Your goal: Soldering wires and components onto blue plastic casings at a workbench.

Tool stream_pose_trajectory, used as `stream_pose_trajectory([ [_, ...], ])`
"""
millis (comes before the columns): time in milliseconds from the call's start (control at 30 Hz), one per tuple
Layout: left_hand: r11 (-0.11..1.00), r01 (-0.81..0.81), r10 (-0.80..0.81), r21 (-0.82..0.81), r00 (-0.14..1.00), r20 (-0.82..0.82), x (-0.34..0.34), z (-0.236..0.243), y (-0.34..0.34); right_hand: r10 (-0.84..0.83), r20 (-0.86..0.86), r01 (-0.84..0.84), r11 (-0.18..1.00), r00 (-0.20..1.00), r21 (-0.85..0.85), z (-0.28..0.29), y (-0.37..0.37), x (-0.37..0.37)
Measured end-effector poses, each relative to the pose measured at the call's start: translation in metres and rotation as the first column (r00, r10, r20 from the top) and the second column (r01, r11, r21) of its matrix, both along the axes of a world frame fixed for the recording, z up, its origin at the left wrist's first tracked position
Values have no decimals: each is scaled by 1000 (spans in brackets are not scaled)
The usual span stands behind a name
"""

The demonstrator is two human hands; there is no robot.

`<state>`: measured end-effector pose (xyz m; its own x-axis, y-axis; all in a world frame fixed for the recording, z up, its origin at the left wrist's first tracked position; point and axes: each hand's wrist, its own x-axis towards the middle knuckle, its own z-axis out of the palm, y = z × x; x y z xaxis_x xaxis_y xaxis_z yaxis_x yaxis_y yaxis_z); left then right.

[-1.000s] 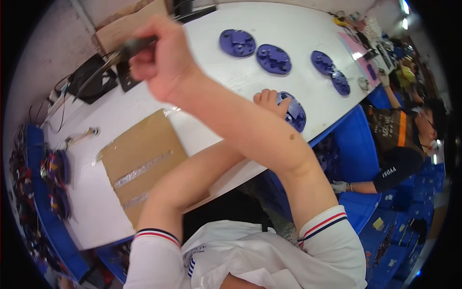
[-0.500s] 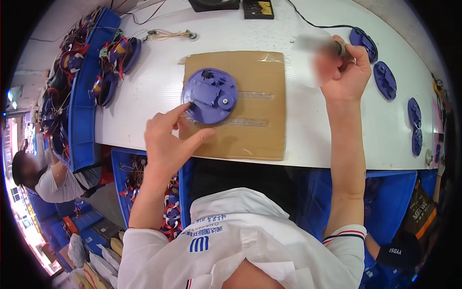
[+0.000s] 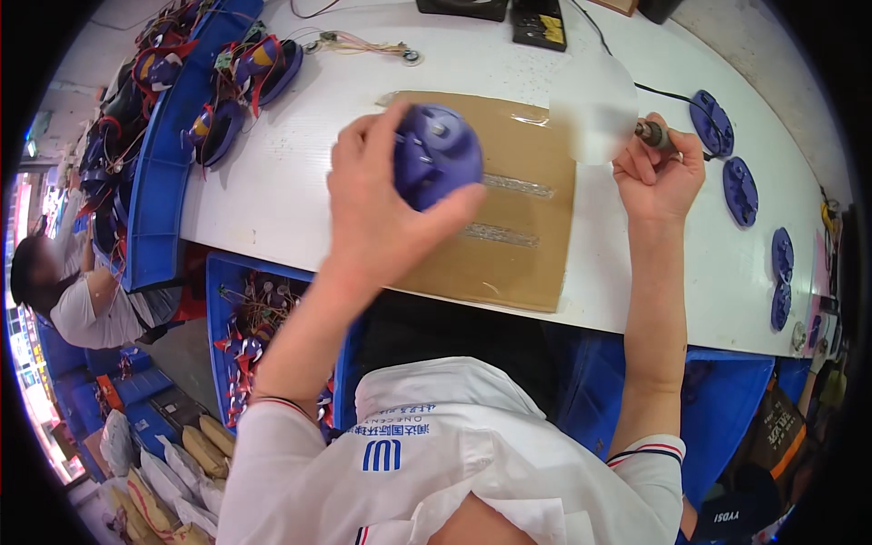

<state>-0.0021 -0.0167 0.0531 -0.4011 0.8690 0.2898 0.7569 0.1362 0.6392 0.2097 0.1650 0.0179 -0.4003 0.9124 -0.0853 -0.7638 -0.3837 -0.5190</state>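
A round purple plastic housing [image 3: 451, 156] is gripped at its left and near edges by my left hand [image 3: 368, 186], thumb along the near rim and fingers at the far left. It is over the brown cardboard sheet [image 3: 522, 263], slightly smeared by motion; I cannot tell whether it is lifted clear. To the right, my right hand [image 3: 660, 182] is closed around a corded soldering iron [image 3: 652, 134], its metal collar showing. A pale blurred patch beside the iron hides its front end.
Several purple plastic parts [image 3: 740, 191] line the table's right side. A blue bin [image 3: 163, 195] with wired assemblies stands at left, and another blue bin [image 3: 272, 272] sits below the table edge. A black tray [image 3: 538, 24] lies far back. A person [image 3: 109, 295] is at far left.
My left hand has moved from beside the purple housing onto it and taken hold; the housing has turned. My right hand with the iron has come slightly nearer. The whole view has shifted a little.
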Motion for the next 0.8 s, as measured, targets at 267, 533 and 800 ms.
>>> stream_pose_trajectory([
  [267, 938, -344, 327, -50, 921, -212, 41, -46, 7, 58, 79, -56, 998, 995, -25, -17, 14, 18],
  [533, 457, -841, 803, 290, 531, 273, -126, -79, -181, 84, -8, -84, 996, 996, -1, -31, 29, 23],
  [800, 218, -701, 241, -679, 713, -659, -185, -195, -373, 33, 91, -27, 998, 995, -63, -30, 20, 6],
])
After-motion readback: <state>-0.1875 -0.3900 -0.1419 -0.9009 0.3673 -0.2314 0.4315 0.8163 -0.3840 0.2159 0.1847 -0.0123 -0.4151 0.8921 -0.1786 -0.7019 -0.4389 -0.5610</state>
